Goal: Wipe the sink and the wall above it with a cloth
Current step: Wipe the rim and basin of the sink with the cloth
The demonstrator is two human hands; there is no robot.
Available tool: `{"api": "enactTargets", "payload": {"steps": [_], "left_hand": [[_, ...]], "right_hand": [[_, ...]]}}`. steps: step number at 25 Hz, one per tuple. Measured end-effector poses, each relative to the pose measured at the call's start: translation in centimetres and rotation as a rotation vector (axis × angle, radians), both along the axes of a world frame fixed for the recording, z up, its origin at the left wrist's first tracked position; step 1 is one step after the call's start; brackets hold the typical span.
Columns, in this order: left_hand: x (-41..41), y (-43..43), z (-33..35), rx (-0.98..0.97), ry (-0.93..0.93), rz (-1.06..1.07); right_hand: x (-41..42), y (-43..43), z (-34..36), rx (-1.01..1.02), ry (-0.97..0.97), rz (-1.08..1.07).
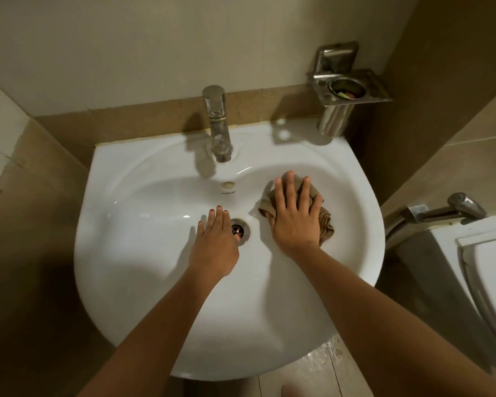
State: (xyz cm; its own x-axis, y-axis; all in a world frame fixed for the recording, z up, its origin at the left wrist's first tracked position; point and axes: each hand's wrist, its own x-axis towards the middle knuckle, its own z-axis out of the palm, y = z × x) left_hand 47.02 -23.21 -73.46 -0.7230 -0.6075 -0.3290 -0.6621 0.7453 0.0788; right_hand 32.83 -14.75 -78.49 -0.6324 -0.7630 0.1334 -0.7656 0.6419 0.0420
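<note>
right hand (295,216) flat on crumpled brown cloth (325,222), fingers spread, pressing it against right inner slope of white sink (143,282) basin; left hand (215,239) flat in basin bottom, fingers extended and close together, partly covering drain (242,229); chrome faucet (218,124) at back rim, steel tumbler holder (347,90) on wall (126,47) back right; bidet sprayer (447,209) and toilet tank (470,253) at right

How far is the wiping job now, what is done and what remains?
Nothing shows as finished; the pictures cannot tell which parts are already clean. In hand: the right hand presses the cloth flat on the right side of the sink bowl, while the left hand rests bare by the drain. Left: the wall.
</note>
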Motion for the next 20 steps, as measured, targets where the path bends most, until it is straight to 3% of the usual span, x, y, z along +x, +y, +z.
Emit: {"api": "enactTargets", "payload": {"steps": [4, 8, 14, 20], "left_hand": [[1.0, -0.9, -0.3, -0.114, 0.146, 0.011], [1.3, -2.1, -0.4, -0.190, 0.261, 0.006], [2.6, -5.0, 0.6, -0.305, 0.308, 0.043], [4.3, -6.1, 1.4, -0.346, 0.268, 0.094]], "right_hand": [[0.8, -3.9, -1.1, -0.341, -0.098, -0.153], [1.4, -6.4, -2.9, -0.582, -0.050, -0.068], [3.1, -8.8, -3.6, -0.794, -0.114, -0.040], [8.5, -11.8, -3.2, -0.924, -0.337, -0.126]]}}
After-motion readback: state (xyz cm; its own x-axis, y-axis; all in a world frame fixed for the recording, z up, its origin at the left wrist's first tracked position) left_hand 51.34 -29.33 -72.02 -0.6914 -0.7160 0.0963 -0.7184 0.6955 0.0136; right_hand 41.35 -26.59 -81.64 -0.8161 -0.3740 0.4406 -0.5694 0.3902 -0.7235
